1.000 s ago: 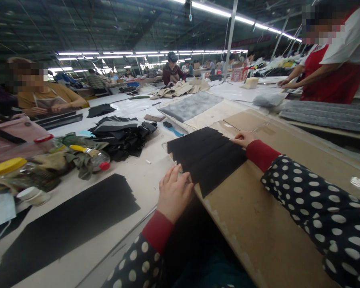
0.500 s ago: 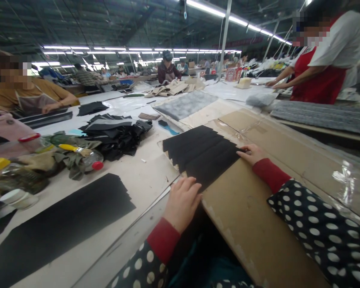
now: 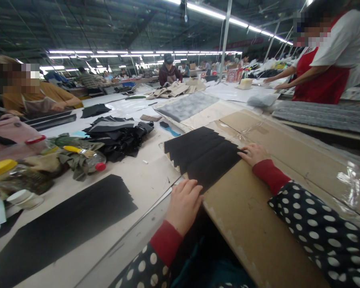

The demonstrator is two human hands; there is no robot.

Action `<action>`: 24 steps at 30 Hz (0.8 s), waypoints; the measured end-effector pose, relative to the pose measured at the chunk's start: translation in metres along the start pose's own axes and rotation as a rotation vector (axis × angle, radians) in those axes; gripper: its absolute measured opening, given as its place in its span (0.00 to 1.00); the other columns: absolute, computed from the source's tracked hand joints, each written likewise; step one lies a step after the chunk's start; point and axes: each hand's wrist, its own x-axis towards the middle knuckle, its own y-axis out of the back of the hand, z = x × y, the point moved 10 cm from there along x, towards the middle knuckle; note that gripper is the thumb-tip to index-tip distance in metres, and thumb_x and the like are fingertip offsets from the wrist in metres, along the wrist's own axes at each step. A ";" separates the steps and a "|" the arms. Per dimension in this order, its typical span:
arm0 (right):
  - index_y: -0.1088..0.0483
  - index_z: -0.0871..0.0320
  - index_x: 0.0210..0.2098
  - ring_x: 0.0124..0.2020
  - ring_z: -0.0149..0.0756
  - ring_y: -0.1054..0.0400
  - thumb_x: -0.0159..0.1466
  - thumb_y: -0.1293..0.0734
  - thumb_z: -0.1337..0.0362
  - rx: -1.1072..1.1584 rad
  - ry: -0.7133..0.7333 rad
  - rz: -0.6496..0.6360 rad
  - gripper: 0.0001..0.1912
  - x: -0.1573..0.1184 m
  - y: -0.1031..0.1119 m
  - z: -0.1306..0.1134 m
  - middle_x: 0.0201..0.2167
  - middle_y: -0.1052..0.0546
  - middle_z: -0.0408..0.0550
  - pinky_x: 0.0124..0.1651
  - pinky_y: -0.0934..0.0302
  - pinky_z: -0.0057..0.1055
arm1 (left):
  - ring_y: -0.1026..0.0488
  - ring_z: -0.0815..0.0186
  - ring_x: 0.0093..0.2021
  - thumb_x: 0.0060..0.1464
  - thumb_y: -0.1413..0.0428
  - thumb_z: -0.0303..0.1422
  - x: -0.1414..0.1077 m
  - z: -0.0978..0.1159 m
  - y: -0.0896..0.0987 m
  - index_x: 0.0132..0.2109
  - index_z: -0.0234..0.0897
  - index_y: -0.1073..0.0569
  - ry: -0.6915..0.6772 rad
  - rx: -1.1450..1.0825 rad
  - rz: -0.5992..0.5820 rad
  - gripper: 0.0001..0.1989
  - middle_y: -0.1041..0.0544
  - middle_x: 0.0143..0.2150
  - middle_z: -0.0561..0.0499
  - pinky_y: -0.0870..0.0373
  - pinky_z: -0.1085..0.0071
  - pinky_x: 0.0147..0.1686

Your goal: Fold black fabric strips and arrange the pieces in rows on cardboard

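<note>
A fan of overlapping black fabric strips (image 3: pixel 204 154) with stepped ends lies on the cardboard in front of me. My right hand (image 3: pixel 255 154) pinches the right end of the nearest strip between thumb and fingers. At that strip's other end is my left hand (image 3: pixel 186 202), its fingers curled down over the corner; what lies beneath the fingertips is partly hidden. Another flat fan of black strips (image 3: pixel 69 224) rests on the table to the left, apart from both hands.
Cardboard sheets (image 3: pixel 246 212) cover the right side. Crumpled black pieces (image 3: pixel 117 138), a yellow-handled brush (image 3: pixel 73 149), a plastic bottle with red cap (image 3: pixel 97 162) and a white tub (image 3: pixel 22 198) sit leftward. A blue brush (image 3: pixel 169 129) lies beyond. Co-workers (image 3: pixel 324 76) stand around the tables.
The view has shifted slightly, so surroundings sit a little lower and further right. Both hands stay at the ends of the near strip, with little visible movement.
</note>
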 end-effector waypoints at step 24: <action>0.30 0.58 0.42 0.48 0.43 0.37 0.58 0.43 0.50 0.257 0.266 -0.053 0.22 -0.023 -0.007 -0.015 0.46 0.30 0.54 0.50 0.41 0.41 | 0.42 0.61 0.53 0.58 0.57 0.33 -0.004 0.001 0.000 0.48 0.45 0.33 0.047 0.030 0.042 0.14 0.33 0.51 0.53 0.43 0.60 0.49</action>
